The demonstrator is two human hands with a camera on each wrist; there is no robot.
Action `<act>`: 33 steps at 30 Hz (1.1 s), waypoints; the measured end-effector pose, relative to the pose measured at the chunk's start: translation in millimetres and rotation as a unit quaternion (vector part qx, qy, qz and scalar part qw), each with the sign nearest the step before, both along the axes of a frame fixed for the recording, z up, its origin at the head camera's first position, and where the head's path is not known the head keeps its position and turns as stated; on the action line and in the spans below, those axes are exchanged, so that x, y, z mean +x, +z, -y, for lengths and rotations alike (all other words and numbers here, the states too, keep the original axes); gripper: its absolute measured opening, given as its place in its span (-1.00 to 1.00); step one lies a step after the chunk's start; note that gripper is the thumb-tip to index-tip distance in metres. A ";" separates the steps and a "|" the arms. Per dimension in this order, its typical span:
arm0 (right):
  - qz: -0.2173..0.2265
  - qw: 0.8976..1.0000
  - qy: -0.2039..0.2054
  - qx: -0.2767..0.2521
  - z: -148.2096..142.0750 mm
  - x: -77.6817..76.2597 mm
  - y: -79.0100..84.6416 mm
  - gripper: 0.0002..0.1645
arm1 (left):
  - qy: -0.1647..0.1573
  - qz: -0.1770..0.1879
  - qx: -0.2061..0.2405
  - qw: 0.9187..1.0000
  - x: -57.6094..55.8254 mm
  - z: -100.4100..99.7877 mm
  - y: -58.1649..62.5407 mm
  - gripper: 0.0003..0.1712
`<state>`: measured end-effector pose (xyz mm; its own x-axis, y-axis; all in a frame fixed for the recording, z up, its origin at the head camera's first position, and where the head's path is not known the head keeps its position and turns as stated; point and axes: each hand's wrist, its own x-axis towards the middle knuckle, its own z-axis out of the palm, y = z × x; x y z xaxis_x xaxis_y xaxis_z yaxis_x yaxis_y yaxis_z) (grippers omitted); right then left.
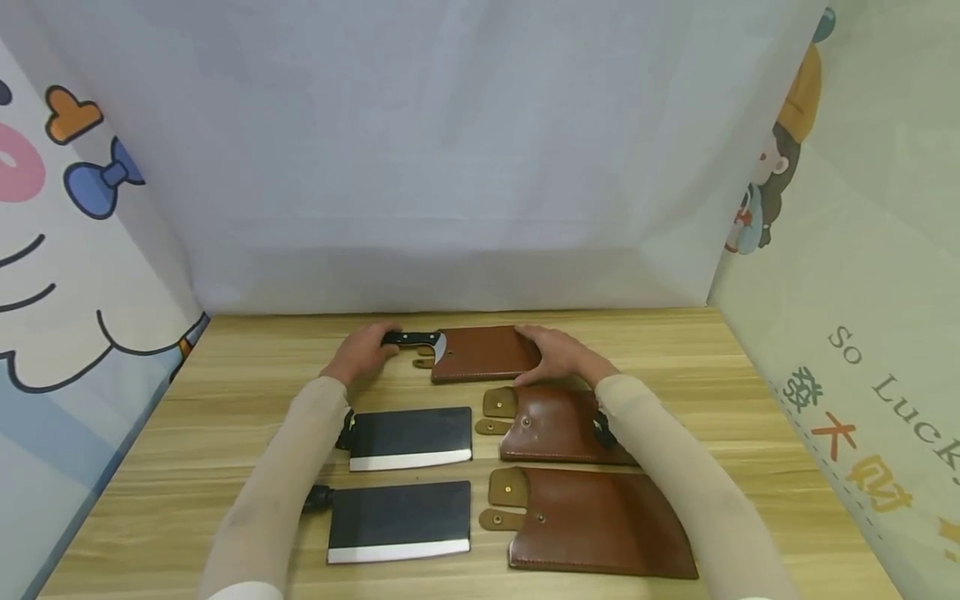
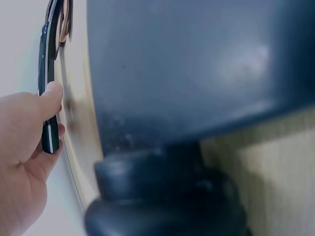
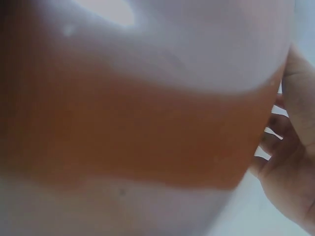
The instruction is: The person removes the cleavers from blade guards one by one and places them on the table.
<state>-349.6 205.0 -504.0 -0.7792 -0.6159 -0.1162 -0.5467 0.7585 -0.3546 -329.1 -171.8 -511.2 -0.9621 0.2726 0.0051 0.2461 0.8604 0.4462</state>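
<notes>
At the back of the table, a cleaver's black riveted handle (image 1: pixel 412 338) sticks out of a brown leather sheath (image 1: pixel 487 354). Only a sliver of its silvery blade shows at the sheath's mouth; the rest is hidden inside. My left hand (image 1: pixel 363 350) pinches the handle's end, and the left wrist view shows the thumb on the handle (image 2: pixel 50 135). My right hand (image 1: pixel 558 354) holds the sheath's right end, its thumb at the near edge and fingers at the far edge. In the right wrist view a nearer sheath (image 3: pixel 162 137) partly hides the right hand (image 3: pixel 290 152).
Two dark-bladed cleavers, one behind (image 1: pixel 411 433) and one in front (image 1: pixel 401 517), lie at left. Beside them lie two more brown sheaths, the middle one (image 1: pixel 555 433) and the front one (image 1: pixel 600 517), with unfastened snap straps. The right forearm partly covers both sheaths.
</notes>
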 end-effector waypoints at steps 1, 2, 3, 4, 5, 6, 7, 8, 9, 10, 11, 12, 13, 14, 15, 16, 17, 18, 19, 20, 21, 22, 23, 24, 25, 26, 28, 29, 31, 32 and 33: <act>-0.001 1.000 0.001 -0.001 0.1 0.5 0.3 0.33 | 0.000 -0.004 -0.002 1.000 -0.5 0.2 -0.3 -0.51; -0.001 1.000 0.001 -0.003 0.1 1.2 1.0 0.33 | 0.000 -0.008 -0.005 1.000 -0.9 0.2 -0.5 -0.51; -0.003 1.000 0.001 -0.003 0.1 1.6 1.5 0.32 | 0.000 -0.012 -0.006 1.000 -1.0 0.2 -0.4 -0.52; -0.006 1.000 0.002 -0.003 0.2 2.2 1.8 0.32 | 0.000 -0.015 -0.006 1.000 -0.8 0.4 -0.6 -0.52; -0.009 1.000 0.002 -0.004 0.2 2.8 2.4 0.32 | 0.000 -0.016 -0.007 1.000 -0.2 0.4 -0.1 -0.52; -0.013 1.000 0.001 -0.006 0.3 3.3 3.0 0.32 | 0.001 -0.018 -0.006 1.000 0.5 0.3 0.4 -0.53; -0.017 1.000 0.001 -0.007 0.2 3.6 3.7 0.33 | 0.002 -0.019 -0.007 1.000 1.1 0.3 0.8 -0.52; -0.020 1.000 0.002 -0.008 0.2 3.9 4.5 0.33 | 0.002 -0.020 -0.006 1.000 1.8 0.3 1.2 -0.52; -0.023 1.000 0.001 -0.009 0.2 4.4 5.5 0.33 | 0.003 -0.020 -0.005 1.000 2.9 0.5 2.1 -0.52; -0.026 1.000 0.001 -0.011 0.3 5.0 6.3 0.34 | 0.004 -0.020 -0.003 1.000 4.0 0.9 3.0 -0.52; -0.028 1.000 0.001 -0.012 0.4 5.6 7.4 0.34 | 0.004 -0.020 0.000 1.000 5.1 1.5 3.9 -0.52; -0.030 0.999 0.000 -0.013 0.5 6.1 8.3 0.34 | 0.004 -0.021 0.004 1.000 6.1 2.5 4.3 -0.52; -0.029 0.999 -0.001 -0.015 0.5 7.1 9.7 0.34 | 0.003 -0.021 0.008 1.000 7.2 3.4 4.9 -0.52; -0.031 0.999 -0.002 -0.016 0.5 8.2 11.1 0.33 | 0.001 -0.023 0.013 1.000 8.2 4.4 5.5 -0.52; -0.032 0.999 -0.003 -0.017 0.3 9.6 12.7 0.33 | -0.002 -0.025 0.019 1.000 9.3 5.4 6.3 -0.52; -0.035 0.999 -0.005 -0.018 -0.2 10.9 14.2 0.33 | -0.006 -0.028 0.024 0.999 10.1 6.4 6.6 -0.52; -0.037 0.999 -0.007 -0.017 -0.9 12.5 15.9 0.33 | -0.011 -0.030 0.029 0.999 11.0 7.3 7.0 -0.52; -0.039 0.999 -0.010 -0.018 -1.7 14.1 17.2 0.33 | -0.016 -0.034 0.034 0.999 11.8 8.3 7.3 -0.52; -0.042 0.999 -0.012 -0.020 -2.7 15.8 18.6 0.33 | -0.019 -0.037 0.038 0.998 12.5 8.7 8.0 -0.53; -0.046 0.999 -0.013 -0.020 -3.9 17.4 19.6 0.33 | -0.022 -0.040 0.041 0.998 13.4 9.2 8.7 -0.52; -0.049 0.998 -0.015 -0.022 -5.2 19.1 20.8 0.33 | -0.024 -0.041 0.044 0.998 14.4 9.4 9.6 -0.52; -0.051 0.998 -0.016 -0.025 -6.3 20.8 21.8 0.33 | -0.024 -0.043 0.045 0.998 15.1 9.5 10.5 -0.52; -0.055 0.998 -0.016 -0.027 -7.4 22.4 22.8 0.33 | -0.025 -0.045 0.044 0.998 16.0 9.4 11.6 -0.52; -0.058 0.998 -0.015 -0.033 -8.5 24.2 23.8 0.32 | -0.024 -0.047 0.043 0.998 16.7 9.0 12.7 -0.51; -0.061 0.997 -0.015 -0.038 -9.5 26.3 25.1 0.32 | -0.023 -0.050 0.040 0.998 17.8 8.4 14.2 -0.51; -0.063 0.997 -0.014 -0.043 -10.6 28.1 26.0 0.32 | -0.024 -0.053 0.037 0.998 18.8 7.9 15.6 -0.51; -0.067 0.996 -0.016 -0.050 -12.6 31.7 27.5 0.32 | -0.028 -0.057 0.035 0.997 21.4 6.3 18.9 -0.50; -0.069 0.996 -0.017 -0.052 -13.6 33.3 28.2 0.32 | -0.031 -0.059 0.036 0.997 22.9 5.5 20.7 -0.50; -0.070 0.996 -0.023 -0.057 -15.3 36.0 29.1 0.32 | -0.039 -0.064 0.038 0.996 25.7 4.3 23.4 -0.49; -0.071 0.996 -0.026 -0.057 -16.1 37.0 29.3 0.33 | -0.042 -0.067 0.039 0.996 27.0 3.6 24.4 -0.49; -0.072 0.995 -0.030 -0.057 -16.7 38.0 29.5 0.33 | -0.047 -0.071 0.040 0.996 28.0 3.1 25.0 -0.49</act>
<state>-311.6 221.7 -474.5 -0.8180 -0.5713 0.0679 -0.5538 0.7499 -0.3620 -301.0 -174.8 -486.2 -0.9204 0.3545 0.1647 0.3894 0.7938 0.4673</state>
